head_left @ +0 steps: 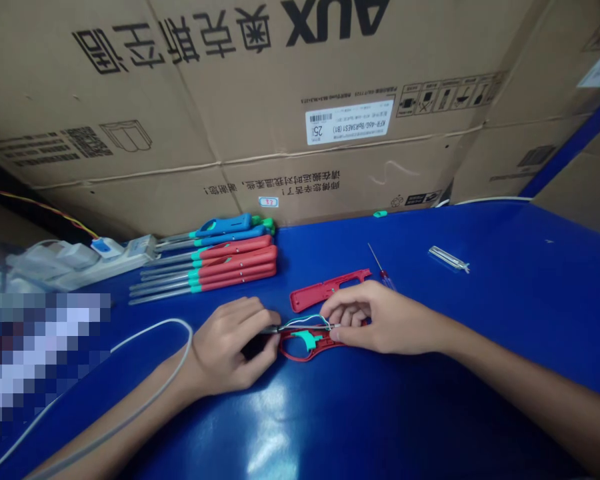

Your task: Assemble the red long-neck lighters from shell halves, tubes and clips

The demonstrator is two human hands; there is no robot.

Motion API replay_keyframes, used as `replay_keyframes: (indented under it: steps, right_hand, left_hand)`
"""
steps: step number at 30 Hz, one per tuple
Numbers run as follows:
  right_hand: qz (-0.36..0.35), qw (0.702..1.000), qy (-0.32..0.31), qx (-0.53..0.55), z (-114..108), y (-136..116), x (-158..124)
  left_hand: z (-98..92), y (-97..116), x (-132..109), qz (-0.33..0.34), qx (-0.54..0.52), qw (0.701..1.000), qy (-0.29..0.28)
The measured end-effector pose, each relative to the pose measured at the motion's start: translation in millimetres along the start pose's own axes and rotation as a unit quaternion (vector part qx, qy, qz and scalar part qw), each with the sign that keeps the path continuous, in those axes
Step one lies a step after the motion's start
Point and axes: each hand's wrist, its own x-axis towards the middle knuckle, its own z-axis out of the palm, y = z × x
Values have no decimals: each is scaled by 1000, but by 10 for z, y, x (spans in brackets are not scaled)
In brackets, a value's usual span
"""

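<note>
In the head view, my left hand (230,345) is closed, thumb and fingers pinching the dark metal tube (271,329) of a stick lighter. Thin white and green wires (303,321) arch from that tube toward my right hand (363,319). The right fingers are closed on the far end of the lighter's thin inner rod (313,327); their grip partly hides it. Just beneath lies an opened red lighter shell half (300,358) with a green trigger (307,341) in it. Behind my right hand rests the other red shell half (307,299).
Several assembled red and blue stick lighters (240,263) are stacked at the left. A screwdriver (384,273) and a small bundle of metal pieces (447,259) lie to the right. A power strip (130,257), a white cable (175,321) and large cartons (260,140) surround the blue tabletop (430,413).
</note>
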Motion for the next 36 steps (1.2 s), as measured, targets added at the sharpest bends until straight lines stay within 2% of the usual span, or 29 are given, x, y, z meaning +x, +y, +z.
replay_keyframes:
  steps: [8,14,19,27,36]
  right_hand:
    - [-4,1000,-7,-19,32,19,-16]
    - [-19,999,22,-17,37,49,10]
    - [-19,999,19,-25,38,65,-4]
    - [-48,995,20,-82,41,46,-25]
    - [-45,992,12,-114,66,26,-42]
  left_hand:
    - [4,1,-28,13,-8,1000,-16]
    - [14,-4,-24,12,-18,1000,-10]
    - [19,-15,-20,14,-10,1000,-3]
    - [15,-33,-42,15,-7,1000,-8]
    - [26,-48,-51,11,11,1000,-19]
